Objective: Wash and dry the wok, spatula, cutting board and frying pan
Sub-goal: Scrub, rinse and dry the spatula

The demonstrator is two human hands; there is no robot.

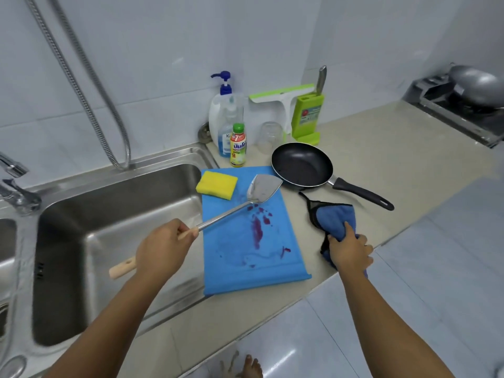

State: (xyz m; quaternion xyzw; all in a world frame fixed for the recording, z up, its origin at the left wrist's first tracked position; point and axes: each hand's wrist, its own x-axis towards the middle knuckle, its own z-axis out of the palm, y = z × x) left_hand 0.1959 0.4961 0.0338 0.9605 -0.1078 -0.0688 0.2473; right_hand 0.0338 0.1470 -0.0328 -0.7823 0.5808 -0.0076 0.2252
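Little is legible. Small green-capped bottle (238,145): red label patch with a large "7", and below it big Thai lettering, too blurred to transcribe. Clear pump soap bottle (225,124): blue label starts with "K", the rest is hidden behind the small bottle. Green knife block (308,113): printed sticker, text too small to read.

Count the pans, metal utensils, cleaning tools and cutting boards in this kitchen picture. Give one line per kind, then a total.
Pans: 2 (frying pan, wok)
Metal utensils: 2 (spatula, knife)
Cleaning tools: 3 (sponge, cloth, squeegee)
Cutting boards: 1 (board)
Total: 8
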